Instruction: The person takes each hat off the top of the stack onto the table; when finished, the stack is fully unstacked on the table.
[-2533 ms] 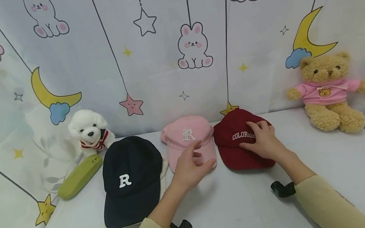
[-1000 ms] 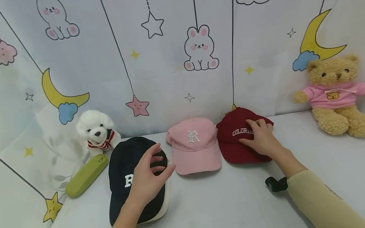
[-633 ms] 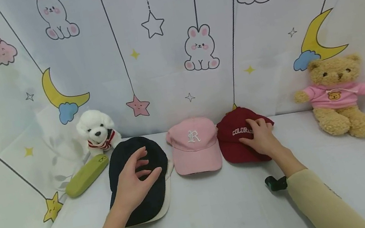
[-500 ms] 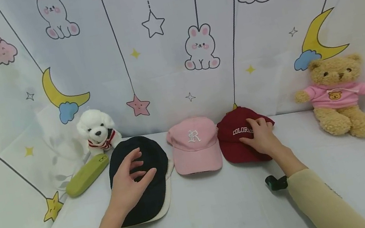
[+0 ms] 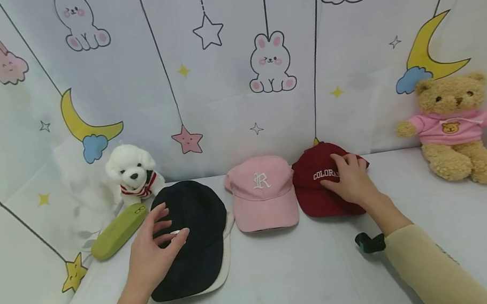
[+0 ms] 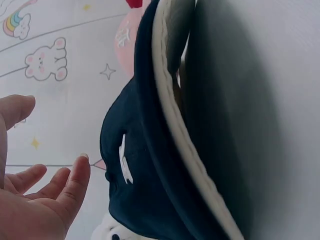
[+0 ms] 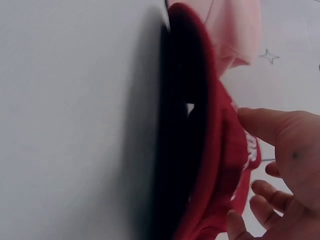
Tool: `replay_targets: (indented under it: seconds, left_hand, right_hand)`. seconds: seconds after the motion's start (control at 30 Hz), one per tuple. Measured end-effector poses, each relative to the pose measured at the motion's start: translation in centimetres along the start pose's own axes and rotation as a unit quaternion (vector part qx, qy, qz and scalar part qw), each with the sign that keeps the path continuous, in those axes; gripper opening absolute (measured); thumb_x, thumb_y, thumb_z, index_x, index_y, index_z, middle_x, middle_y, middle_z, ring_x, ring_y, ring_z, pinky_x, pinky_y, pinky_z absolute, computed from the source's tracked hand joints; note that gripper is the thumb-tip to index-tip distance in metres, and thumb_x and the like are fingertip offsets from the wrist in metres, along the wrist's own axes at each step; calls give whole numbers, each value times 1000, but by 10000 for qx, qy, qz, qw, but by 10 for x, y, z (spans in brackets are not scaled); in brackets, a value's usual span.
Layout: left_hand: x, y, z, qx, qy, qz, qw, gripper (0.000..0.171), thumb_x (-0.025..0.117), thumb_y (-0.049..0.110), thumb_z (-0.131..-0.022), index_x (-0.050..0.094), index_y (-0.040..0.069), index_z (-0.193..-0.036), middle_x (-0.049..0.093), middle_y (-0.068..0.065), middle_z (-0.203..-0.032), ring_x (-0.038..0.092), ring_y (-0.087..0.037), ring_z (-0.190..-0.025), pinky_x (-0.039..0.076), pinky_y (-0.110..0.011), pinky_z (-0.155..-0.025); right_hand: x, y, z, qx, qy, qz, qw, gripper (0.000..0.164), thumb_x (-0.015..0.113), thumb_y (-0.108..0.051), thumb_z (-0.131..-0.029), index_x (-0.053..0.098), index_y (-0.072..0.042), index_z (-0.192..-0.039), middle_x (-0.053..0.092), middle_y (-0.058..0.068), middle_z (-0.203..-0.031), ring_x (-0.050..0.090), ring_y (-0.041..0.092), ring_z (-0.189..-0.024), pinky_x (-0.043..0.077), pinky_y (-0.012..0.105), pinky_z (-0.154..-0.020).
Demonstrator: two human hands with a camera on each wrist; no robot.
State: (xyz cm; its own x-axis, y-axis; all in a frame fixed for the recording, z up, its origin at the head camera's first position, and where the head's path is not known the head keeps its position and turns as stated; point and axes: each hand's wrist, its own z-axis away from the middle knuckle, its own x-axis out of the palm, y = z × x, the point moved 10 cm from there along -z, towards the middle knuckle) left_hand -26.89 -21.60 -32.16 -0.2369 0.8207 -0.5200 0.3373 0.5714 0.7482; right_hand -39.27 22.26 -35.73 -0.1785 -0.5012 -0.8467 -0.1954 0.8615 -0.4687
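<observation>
My left hand [image 5: 151, 255] is above a dark navy baseball cap [image 5: 195, 209], its fingers spread in a loose curve. In the left wrist view, space shows between those fingers and the cap, which has a cream edge; its white letter is mostly hidden in the head view. My right hand [image 5: 353, 181] is at the front of a dark red cap [image 5: 330, 202] lettered "COLORA…", thumb and fingers apart. The right wrist view has the thumb over the crown's edge; firm contact is unclear. Between them lies a pink cap [image 5: 266, 210], untouched.
A green glasses case [image 5: 118, 233] lies left of the navy cap, below a white toy dog [image 5: 133, 171]. A teddy bear [image 5: 457, 130] in pink sits at the back right. Behind the white table [image 5: 315, 280] hangs a patterned cloth [image 5: 234, 99].
My left hand has moved from the pink cap leftward over the navy cap. The red cap has straightened slightly under my right hand, which has since stayed there.
</observation>
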Motion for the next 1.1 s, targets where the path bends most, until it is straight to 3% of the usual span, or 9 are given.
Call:
replay_targets:
  seconds: [0.47,0.93,1.0,1.1]
  left_hand:
    - [-16,-12,5,-136,234,-132,9995,69,78,16,-91,42,-1,-147,52,-22,-140,57,-34,-116,42,-3,-81]
    - [-30,-42,11,-480,226,-330,9980,72,76,23,-93,39,1,-150,50,-24,-141,56,-37,-117,44,-5,-79]
    - [-31,-47,12,-587,196,-409,9972,72,76,24,-93,39,1,-150,50,-23,-141,56,-38,-117,48,-10,-81]
    - [-31,-55,13,-799,94,-525,9954,74,75,28,-93,37,1,-150,49,-23,-142,55,-39,-120,54,-29,-89]
  right_hand:
    - [-12,-47,-7,-311,38,-231,9992,76,69,-30,-96,30,3,-152,31,33,-143,24,50,-132,41,65,-99]
    - [-3,-110,-15,-665,178,-680,9953,76,72,-32,-93,34,-4,-154,34,27,-143,28,43,-131,44,61,-97]
    - [0,-118,-16,-714,169,-769,9943,77,71,-32,-93,34,-5,-154,33,27,-144,26,44,-133,43,61,-99]
    - [6,-128,-17,-757,123,-901,9930,77,72,-32,-93,34,-6,-154,32,26,-145,25,43,-136,41,61,-101]
